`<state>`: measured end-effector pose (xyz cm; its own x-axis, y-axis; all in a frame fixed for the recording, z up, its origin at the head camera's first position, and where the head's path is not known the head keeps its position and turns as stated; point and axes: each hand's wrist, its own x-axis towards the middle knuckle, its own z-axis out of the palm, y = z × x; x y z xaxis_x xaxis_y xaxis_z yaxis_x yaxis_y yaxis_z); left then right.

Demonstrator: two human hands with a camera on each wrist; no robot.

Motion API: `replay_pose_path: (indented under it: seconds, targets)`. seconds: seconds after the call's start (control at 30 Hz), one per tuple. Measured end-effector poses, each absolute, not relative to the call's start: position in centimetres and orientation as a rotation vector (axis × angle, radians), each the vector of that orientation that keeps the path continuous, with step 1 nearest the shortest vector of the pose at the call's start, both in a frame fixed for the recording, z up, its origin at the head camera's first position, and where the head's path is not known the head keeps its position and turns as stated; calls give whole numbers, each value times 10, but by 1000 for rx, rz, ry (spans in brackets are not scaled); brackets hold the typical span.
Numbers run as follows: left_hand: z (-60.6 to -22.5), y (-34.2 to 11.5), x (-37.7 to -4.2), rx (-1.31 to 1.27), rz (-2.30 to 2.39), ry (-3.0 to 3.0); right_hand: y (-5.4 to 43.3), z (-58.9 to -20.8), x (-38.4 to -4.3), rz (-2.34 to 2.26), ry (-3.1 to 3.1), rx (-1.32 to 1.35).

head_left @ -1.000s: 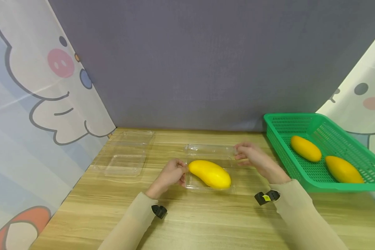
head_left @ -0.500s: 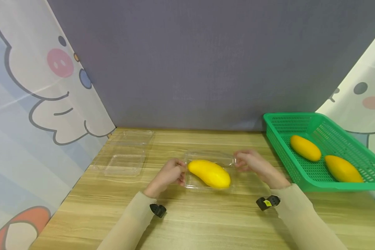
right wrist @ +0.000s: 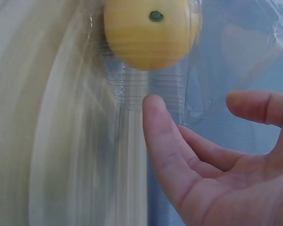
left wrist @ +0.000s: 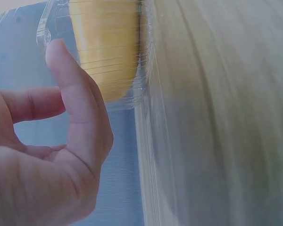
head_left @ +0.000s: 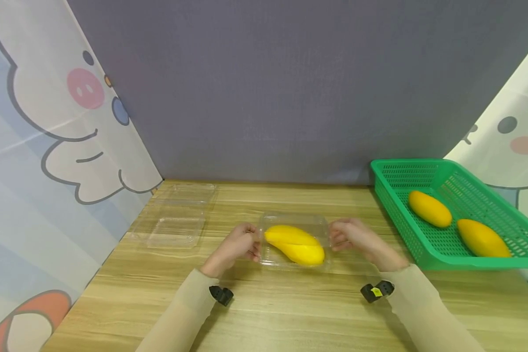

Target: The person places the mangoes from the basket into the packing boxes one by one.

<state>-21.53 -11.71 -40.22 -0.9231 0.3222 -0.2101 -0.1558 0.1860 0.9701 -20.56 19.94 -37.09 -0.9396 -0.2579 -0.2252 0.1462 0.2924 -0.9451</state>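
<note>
Head view, lower centre: a mango (head_left: 295, 252) is boxed under a tilted lid (head_left: 295, 219). The clear box (head_left: 273, 264) is touched by the straight-fingered left hand (head_left: 237, 246); the right hand (head_left: 353, 237) is spread, empty. Pressed askew, the lid may be sprung back.

From six o'clock the head view looked forward-down; closer wrist views faced the same fruit (head_left: 301, 250) from eight and four.

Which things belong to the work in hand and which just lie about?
Apparently in the work:
clear plastic lidded box
long yellow fruit inside
left hand, right hand

Lying about for now:
separate open clear plastic box
green plastic basket
its two orange-yellow fruits
</note>
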Motion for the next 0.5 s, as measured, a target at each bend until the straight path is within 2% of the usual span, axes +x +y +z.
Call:
replay_pose_path:
  seconds: [0.5]
  targets:
    - [-401, -121, -216, 163, 1769, 2109, 201, -379, -208, -1763, 2119, -92]
